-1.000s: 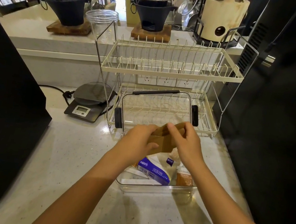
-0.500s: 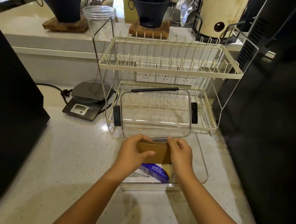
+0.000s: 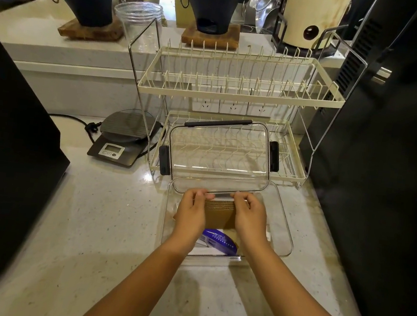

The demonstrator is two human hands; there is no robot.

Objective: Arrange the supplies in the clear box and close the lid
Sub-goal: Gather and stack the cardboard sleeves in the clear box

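Observation:
The clear box point(image 3: 282, 222) sits on the pale counter in front of the dish rack. Its clear lid point(image 3: 220, 154) with black clips leans upright against the rack behind it. Inside the box, a stack of brown paper sleeves point(image 3: 220, 212) stands on edge near the far wall, pinched between my left hand point(image 3: 190, 214) and my right hand point(image 3: 249, 219), one on each side. A blue and white packet point(image 3: 220, 243) lies in the box just below the stack, partly hidden by my wrists.
A cream two-tier dish rack point(image 3: 237, 92) stands right behind the box. A digital scale point(image 3: 120, 141) with a cord sits to the left. Black appliances point(image 3: 3, 157) flank both sides. Black pots, a clear jar point(image 3: 139, 20) and a cream canister sit on the raised ledge.
Both hands have lowered the brown stack from above the box down into it, toward the far wall. The view has shifted slightly.

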